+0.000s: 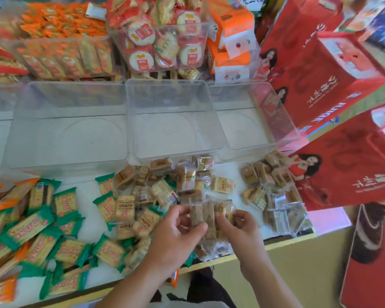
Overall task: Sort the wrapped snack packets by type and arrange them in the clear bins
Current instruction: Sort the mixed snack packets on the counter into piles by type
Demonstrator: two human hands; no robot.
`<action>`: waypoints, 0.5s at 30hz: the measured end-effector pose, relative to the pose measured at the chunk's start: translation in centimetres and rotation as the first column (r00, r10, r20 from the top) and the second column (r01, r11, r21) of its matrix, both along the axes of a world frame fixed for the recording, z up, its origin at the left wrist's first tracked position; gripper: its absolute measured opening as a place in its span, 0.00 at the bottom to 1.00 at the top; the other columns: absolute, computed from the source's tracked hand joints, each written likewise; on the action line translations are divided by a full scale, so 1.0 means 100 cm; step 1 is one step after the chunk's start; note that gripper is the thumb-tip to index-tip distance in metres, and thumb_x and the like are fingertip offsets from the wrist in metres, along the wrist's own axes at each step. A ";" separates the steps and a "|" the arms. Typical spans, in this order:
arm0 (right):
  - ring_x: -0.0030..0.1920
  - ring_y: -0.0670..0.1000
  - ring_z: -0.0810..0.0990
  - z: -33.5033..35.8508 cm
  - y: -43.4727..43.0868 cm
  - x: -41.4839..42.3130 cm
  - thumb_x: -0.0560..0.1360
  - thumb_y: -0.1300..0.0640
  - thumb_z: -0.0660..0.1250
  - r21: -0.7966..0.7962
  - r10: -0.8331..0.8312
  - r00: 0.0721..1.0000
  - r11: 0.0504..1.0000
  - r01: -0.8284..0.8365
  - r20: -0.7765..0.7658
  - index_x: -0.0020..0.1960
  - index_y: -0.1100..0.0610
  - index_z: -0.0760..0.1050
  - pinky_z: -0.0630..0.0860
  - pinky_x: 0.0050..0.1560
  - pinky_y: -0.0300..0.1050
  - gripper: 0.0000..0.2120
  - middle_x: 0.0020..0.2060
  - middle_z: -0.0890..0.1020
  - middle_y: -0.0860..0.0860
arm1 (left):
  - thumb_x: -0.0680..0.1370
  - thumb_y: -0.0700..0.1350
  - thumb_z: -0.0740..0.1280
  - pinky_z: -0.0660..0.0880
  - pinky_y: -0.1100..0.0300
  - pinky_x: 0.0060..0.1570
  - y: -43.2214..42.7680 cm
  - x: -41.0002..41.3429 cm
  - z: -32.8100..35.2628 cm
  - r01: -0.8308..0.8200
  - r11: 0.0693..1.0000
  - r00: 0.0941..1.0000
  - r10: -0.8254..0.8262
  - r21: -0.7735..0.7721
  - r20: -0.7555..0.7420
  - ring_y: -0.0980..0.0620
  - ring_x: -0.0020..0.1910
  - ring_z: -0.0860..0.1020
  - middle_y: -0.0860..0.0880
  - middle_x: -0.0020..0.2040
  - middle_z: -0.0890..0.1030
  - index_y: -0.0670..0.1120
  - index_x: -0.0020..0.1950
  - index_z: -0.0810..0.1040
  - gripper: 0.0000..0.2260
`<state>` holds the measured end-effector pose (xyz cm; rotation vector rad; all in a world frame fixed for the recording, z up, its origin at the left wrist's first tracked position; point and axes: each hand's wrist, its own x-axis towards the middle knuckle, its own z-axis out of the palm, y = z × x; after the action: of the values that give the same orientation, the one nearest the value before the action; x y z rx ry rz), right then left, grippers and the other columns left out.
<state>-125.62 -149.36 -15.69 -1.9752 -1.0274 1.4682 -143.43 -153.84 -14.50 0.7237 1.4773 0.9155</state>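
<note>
My left hand (176, 232) and my right hand (238, 227) together grip a small stack of clear-wrapped brown snack bars (206, 215) above the table's front edge. Behind them lies a heap of small tan square packets (165, 187). Green-ended cracker packets (53, 225) and orange-ended ones (0, 196) spread across the left of the table. Three clear bins stand empty behind the heap: a wide left bin (16, 121), a middle bin (211, 112) and a right bin (273, 121).
Another cluster of tan and clear-wrapped packets (269, 187) lies at the right. Filled bins of orange packets (62, 25) and round rice crackers (162, 34) stand at the back. Red gift boxes (333, 70) crowd the right side. The table's wooden edge (287, 241) runs below my hands.
</note>
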 end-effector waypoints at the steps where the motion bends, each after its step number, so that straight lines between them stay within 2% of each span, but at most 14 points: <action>1: 0.48 0.51 0.81 -0.001 0.005 0.016 0.62 0.35 0.79 -0.006 0.005 1.000 1.000 -0.005 0.015 0.57 0.52 0.75 0.74 0.44 0.44 0.32 0.49 0.81 0.51 | 0.76 0.47 0.77 0.82 0.59 0.45 0.006 0.015 0.000 0.007 1.000 1.000 -0.007 -0.009 -0.004 0.54 0.44 0.85 0.52 0.46 0.86 0.55 0.59 0.79 0.14; 3: 0.48 0.52 0.80 -0.003 0.018 0.050 0.66 0.39 0.80 -0.029 0.027 0.999 0.999 -0.026 0.042 0.59 0.53 0.74 0.74 0.44 0.45 0.30 0.49 0.80 0.51 | 0.75 0.49 0.77 0.83 0.53 0.47 0.020 0.047 -0.007 0.032 0.998 0.999 -0.032 -0.048 -0.010 0.53 0.45 0.86 0.54 0.45 0.86 0.55 0.58 0.79 0.14; 6: 0.53 0.51 0.79 -0.011 0.041 0.110 0.68 0.42 0.80 -0.048 0.045 0.996 0.998 -0.042 0.071 0.61 0.53 0.72 0.74 0.49 0.47 0.30 0.54 0.79 0.50 | 0.74 0.54 0.77 0.83 0.48 0.47 0.040 0.096 -0.021 0.028 0.994 0.998 -0.034 -0.107 -0.054 0.52 0.44 0.85 0.54 0.44 0.85 0.56 0.57 0.78 0.15; 7: 0.53 0.51 0.79 -0.014 0.047 0.130 0.67 0.41 0.81 -0.051 0.046 0.995 0.998 -0.041 0.089 0.61 0.53 0.72 0.73 0.51 0.47 0.31 0.53 0.79 0.49 | 0.74 0.55 0.77 0.83 0.49 0.47 0.046 0.113 -0.026 0.016 0.991 0.997 -0.025 -0.133 -0.067 0.53 0.43 0.85 0.53 0.44 0.85 0.56 0.57 0.78 0.15; 9: 0.54 0.52 0.78 -0.016 0.061 0.162 0.64 0.37 0.81 -0.067 0.062 0.991 0.996 -0.055 0.115 0.62 0.53 0.72 0.73 0.53 0.48 0.35 0.53 0.78 0.48 | 0.76 0.54 0.76 0.81 0.57 0.42 0.059 0.143 -0.032 -0.019 0.981 0.997 0.005 -0.194 -0.072 0.56 0.40 0.84 0.53 0.44 0.85 0.56 0.56 0.76 0.13; 11: 0.50 0.52 0.80 -0.020 0.075 0.189 0.61 0.34 0.81 -0.090 0.089 0.988 0.993 -0.078 0.127 0.60 0.55 0.74 0.74 0.49 0.47 0.38 0.50 0.80 0.48 | 0.78 0.54 0.74 0.78 0.61 0.40 0.074 0.165 -0.041 -0.047 0.967 0.995 0.022 -0.249 -0.100 0.57 0.40 0.83 0.54 0.45 0.84 0.56 0.57 0.75 0.12; 13: 0.45 0.53 0.82 -0.020 0.089 0.206 0.61 0.36 0.82 -0.094 0.113 0.987 0.990 -0.103 0.112 0.58 0.55 0.75 0.75 0.43 0.46 0.35 0.46 0.83 0.51 | 0.78 0.54 0.73 0.75 0.65 0.39 0.091 0.181 -0.053 -0.081 0.961 0.983 0.034 -0.265 -0.178 0.58 0.44 0.83 0.55 0.49 0.83 0.53 0.59 0.74 0.14; 15: 0.45 0.53 0.82 -0.018 0.100 0.216 0.63 0.38 0.81 -0.076 0.126 0.986 0.990 -0.118 0.111 0.56 0.53 0.75 0.75 0.43 0.47 0.31 0.46 0.83 0.52 | 0.79 0.54 0.72 0.72 0.71 0.34 0.114 0.189 -0.065 -0.130 0.960 0.968 0.069 -0.248 -0.242 0.61 0.43 0.81 0.56 0.51 0.82 0.51 0.62 0.74 0.15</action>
<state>-104.06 -139.35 -17.50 -2.1001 -1.1807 1.4861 -124.57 -142.47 -21.03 0.5763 1.8164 0.7086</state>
